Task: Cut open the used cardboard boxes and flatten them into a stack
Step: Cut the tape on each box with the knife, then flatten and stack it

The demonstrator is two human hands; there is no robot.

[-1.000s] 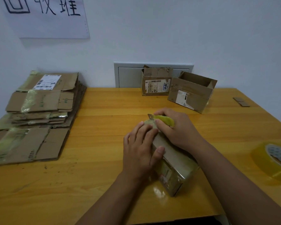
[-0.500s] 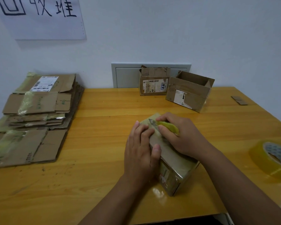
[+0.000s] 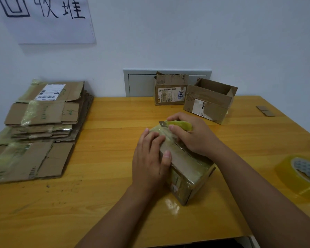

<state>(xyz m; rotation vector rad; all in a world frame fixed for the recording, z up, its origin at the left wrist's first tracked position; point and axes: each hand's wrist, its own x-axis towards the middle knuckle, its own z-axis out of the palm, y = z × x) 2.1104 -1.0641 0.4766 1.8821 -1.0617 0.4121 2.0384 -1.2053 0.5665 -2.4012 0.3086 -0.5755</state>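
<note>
Table: I see a yellow wooden table (image 3: 104,176) filling the lower view, its far edge against a pale wall.
Flattened stack: a pile of flattened cardboard (image 3: 43,113) sits at the table's far left, with one larger flat sheet (image 3: 25,161) lying in front of it, nearer me.
Taped box: the box being worked on (image 3: 188,169) lies on the table just right of centre. Its long axis runs diagonally, from the near right end toward the far left end, and glossy tape covers its top and near end.
Open boxes: two more boxes stand at the far edge, one upright with a printed label (image 3: 171,90), one open-topped and tilted (image 3: 210,101) just to its right.
Tape roll: a roll of yellowish tape (image 3: 299,176) lies at the right edge, well apart from the box.
Left hand: my left hand (image 3: 150,158) rests on the box's left side, fingers laid flat along the top and thumb on the top face, pressing rather than curling around it.
Right hand: my right hand (image 3: 193,135) is clenched around the cutter's handle, over the far end of the box.
Cutter: the yellow-green utility knife (image 3: 177,124) points left and slightly away, its short steel blade sticking out past the fingers above the box's far end. I cannot tell whether the blade touches the tape.
Scraps: small cardboard pieces (image 3: 265,110) lie at the far right.
</note>
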